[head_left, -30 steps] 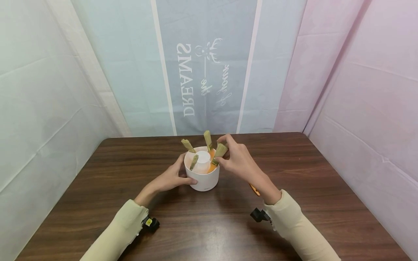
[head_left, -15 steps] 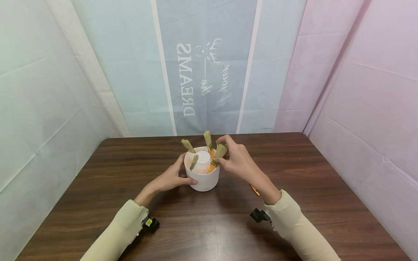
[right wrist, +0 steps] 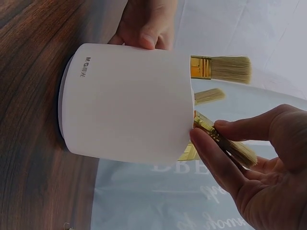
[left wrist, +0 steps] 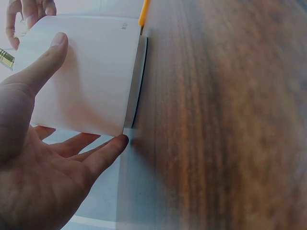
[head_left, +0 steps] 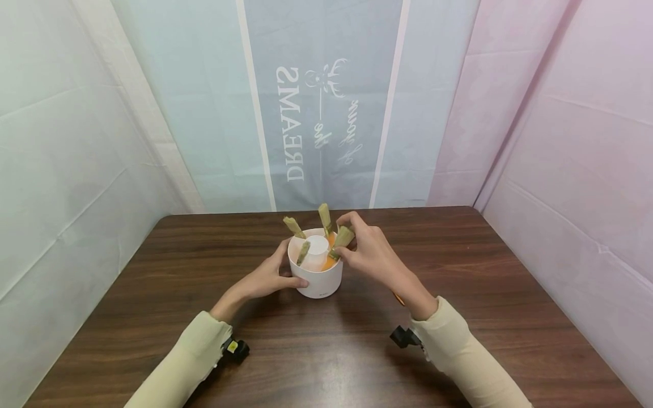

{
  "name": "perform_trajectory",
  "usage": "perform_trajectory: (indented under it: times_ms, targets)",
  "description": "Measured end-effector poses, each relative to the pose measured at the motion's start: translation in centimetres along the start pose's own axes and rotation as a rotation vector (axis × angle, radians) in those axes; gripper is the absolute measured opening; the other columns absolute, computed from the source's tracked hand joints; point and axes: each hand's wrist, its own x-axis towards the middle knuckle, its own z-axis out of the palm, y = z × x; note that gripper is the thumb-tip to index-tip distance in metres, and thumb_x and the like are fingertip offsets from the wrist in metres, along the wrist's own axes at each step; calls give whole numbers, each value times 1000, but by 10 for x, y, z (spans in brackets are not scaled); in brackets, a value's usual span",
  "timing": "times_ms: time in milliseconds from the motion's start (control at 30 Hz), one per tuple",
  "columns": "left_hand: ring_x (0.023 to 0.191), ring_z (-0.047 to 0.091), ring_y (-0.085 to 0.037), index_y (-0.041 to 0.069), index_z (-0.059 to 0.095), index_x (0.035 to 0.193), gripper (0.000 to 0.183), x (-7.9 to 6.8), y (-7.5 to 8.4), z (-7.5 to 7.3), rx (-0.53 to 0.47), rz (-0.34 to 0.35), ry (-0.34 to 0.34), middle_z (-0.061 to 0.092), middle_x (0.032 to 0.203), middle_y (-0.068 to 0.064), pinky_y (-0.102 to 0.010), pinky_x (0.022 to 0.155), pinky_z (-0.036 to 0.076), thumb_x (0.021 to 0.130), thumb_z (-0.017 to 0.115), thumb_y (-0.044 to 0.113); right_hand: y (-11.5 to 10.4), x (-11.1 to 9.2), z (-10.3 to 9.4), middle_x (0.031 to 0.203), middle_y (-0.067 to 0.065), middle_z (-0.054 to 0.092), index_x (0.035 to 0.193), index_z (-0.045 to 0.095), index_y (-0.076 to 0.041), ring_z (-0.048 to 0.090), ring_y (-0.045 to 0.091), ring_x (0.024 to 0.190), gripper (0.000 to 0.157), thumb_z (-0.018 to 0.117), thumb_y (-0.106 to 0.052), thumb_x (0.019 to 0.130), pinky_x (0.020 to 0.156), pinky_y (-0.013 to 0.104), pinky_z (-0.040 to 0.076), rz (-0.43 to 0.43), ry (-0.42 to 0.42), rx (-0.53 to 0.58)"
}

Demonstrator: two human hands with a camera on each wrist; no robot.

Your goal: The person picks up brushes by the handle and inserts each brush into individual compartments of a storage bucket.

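Observation:
A round white brush holder (head_left: 319,286) with a raised centre stands on the table. My left hand (head_left: 267,276) grips its left side, the thumb (left wrist: 50,57) on the front wall and the fingers round the side. Several paintbrushes stand in it bristles up, among them a left one (head_left: 293,226), a rear one (head_left: 325,218) and a near one (head_left: 303,253). At the right rim my right hand (head_left: 372,252) pinches another paintbrush (right wrist: 235,148) near its metal ferrule, between thumb and fingers. The holder's wall hides the lower part of that brush.
On the dark wood table (head_left: 326,351), an orange object (head_left: 399,298) lies partly hidden under my right forearm. Black wrist cameras hang below both sleeves, the left one (head_left: 236,349) and the right one (head_left: 403,336). A printed blue-grey curtain (head_left: 326,187) closes off the back.
My right hand and its paintbrush have shifted very slightly left. Less of the orange object shows beside the forearm. My left hand and the holder look unmoved.

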Motion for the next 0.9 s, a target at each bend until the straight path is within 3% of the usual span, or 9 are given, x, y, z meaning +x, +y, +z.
perform_trajectory:
  times_ms: [900]
  targets:
    - [150,40,-32,24,8,165,111,-1,1,0,4,-7,1,36,164,-11,-52,112,48,86,86,27,3,1,0,95,9,73,129,56,-5,69,13,73,51,82,-7,86,61,27,55,-14,-7,-55]
